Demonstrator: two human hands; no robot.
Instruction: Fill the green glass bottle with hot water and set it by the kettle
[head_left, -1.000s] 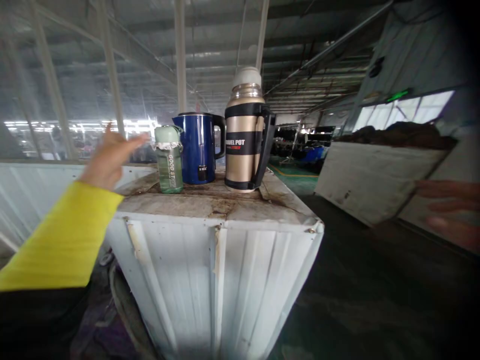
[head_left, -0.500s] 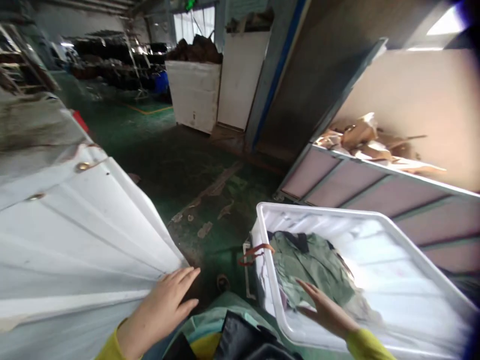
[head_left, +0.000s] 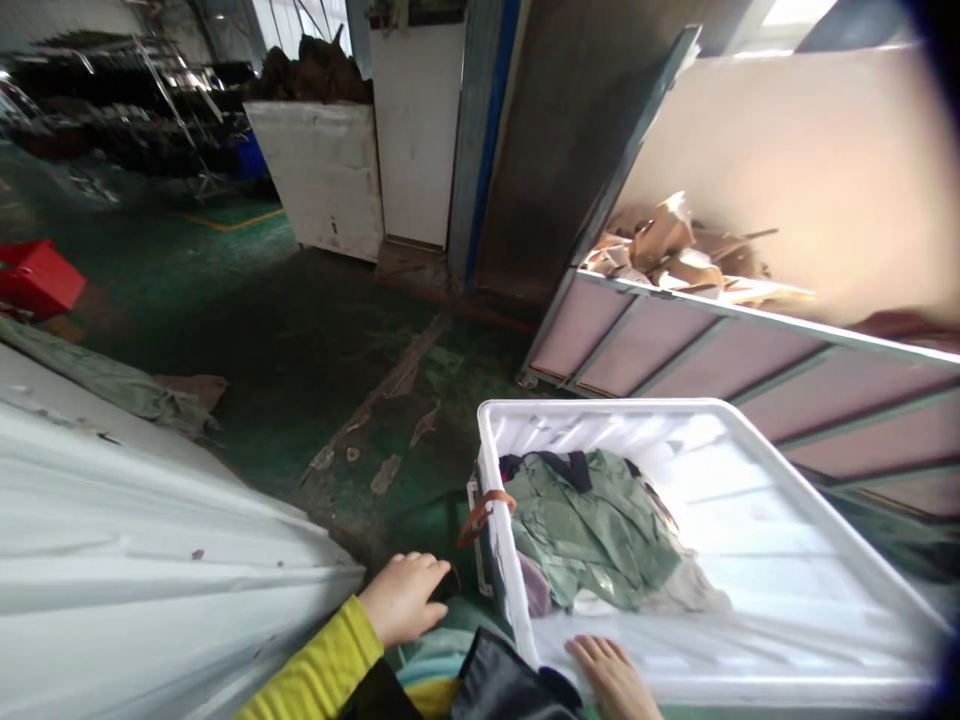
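Note:
My left hand (head_left: 403, 597), in a yellow sleeve, curls beside the corner of a white metal cabinet (head_left: 150, 560), fingers bent with nothing visibly held. My right hand (head_left: 611, 675) lies flat inside a white plastic bin (head_left: 720, 440), near its front wall, fingers apart. A crumpled green garment (head_left: 592, 530) with a black collar fills the bin's left half, just beyond my right hand. An orange strap (head_left: 484, 510) hangs over the bin's left rim.
The green floor (head_left: 300, 330) has debris strips. A red box (head_left: 37, 275) sits far left. A white bin of dark material (head_left: 315, 170) stands at the back. A long trolley with cardboard scraps (head_left: 675, 260) stands behind the plastic bin.
The view swung from the cabinet top with flasks down to the floor and bin. My left hand curled by the cabinet corner; my right hand drew back toward the bin's front wall.

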